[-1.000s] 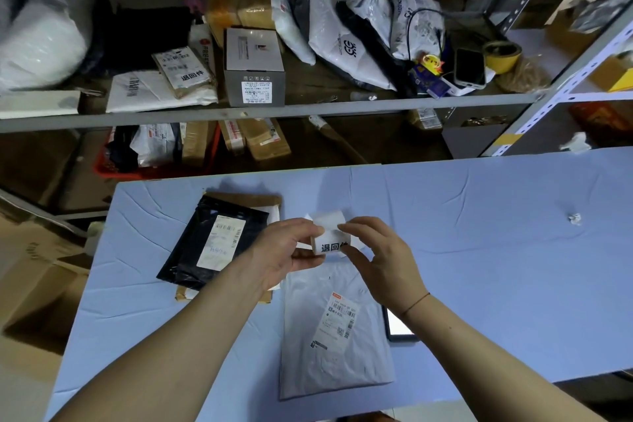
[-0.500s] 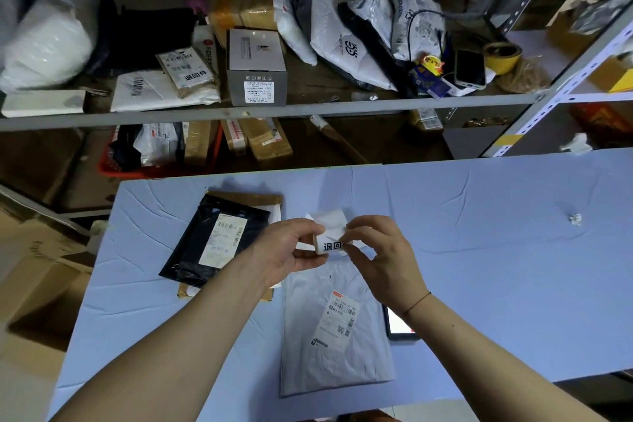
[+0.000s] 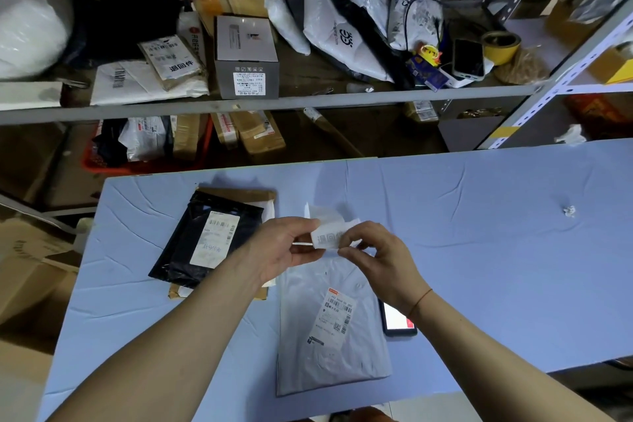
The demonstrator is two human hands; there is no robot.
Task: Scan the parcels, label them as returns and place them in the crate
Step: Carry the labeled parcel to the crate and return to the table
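From the head view, both hands met above the middle of the table [image 3: 479,216], over its blue cover. The left hand [image 3: 284,250] had its grip pinched on the left end of a white return label [image 3: 329,238], thumb and curled fingers closed on the paper. The right hand [image 3: 373,257] pinched the label's right end between thumb and forefinger; it looked as if the backing was being peeled away, though the paper was blurred there. A loose curl of white backing paper [image 3: 325,212] stood up behind the label.

Directly below the hands, toward the near edge of the table, lay a grey parcel [image 3: 329,346], flat, with a printed shipping slip on its upper face. Just beside its right edge lay a phone [image 3: 397,320] with the screen lit. Toward the left edge of the table lay a black parcel [image 3: 205,243] with a white slip, resting on top of a brown cardboard envelope [image 3: 239,195] that showed behind it. Near the far right of the table sat a small crumpled paper scrap [image 3: 569,211].

Past the far edge of the table, a red crate [image 3: 144,166] on the floor held several parcels. Above it, a metal shelf [image 3: 274,104] carried a grey box [image 3: 245,58], white mailer bags and a roll of yellow tape [image 3: 500,46].
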